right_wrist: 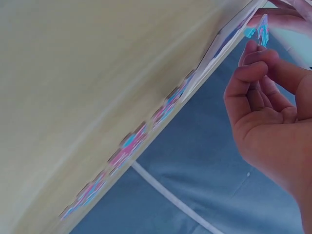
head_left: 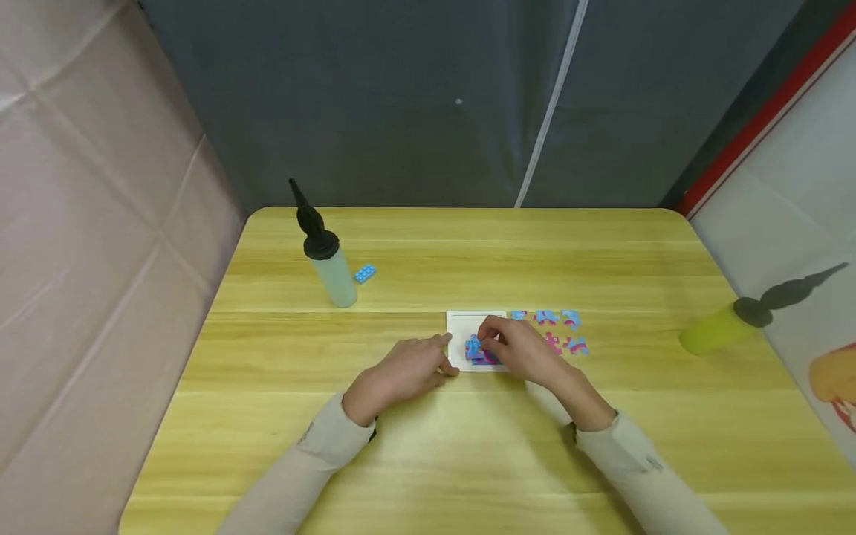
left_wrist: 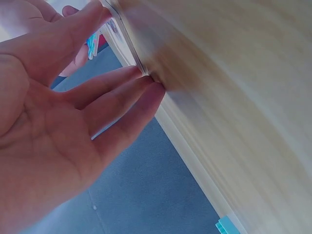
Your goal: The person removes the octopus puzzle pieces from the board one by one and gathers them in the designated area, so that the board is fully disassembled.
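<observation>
A white puzzle board (head_left: 461,325) lies flat on the wooden table, with some blue, pink and purple pieces (head_left: 487,360) on its lower part. My left hand (head_left: 409,365) has its fingers extended, the fingertips resting at the board's left edge. Over the board, my right hand (head_left: 524,348) pinches a small blue and pink puzzle piece (right_wrist: 263,30) between thumb and fingers. The right wrist view shows this piece raised above the board, held on edge. Just right of the board lie several loose puzzle pieces (head_left: 546,317), partly hidden behind the right hand.
A pale hand pump (head_left: 336,279) with a black nozzle stands at the back left, a blue toy brick (head_left: 365,273) beside it. Toward the right edge is a yellow-green pump (head_left: 714,329) with a dark nozzle. A dark curtain (head_left: 401,111) hangs behind the table.
</observation>
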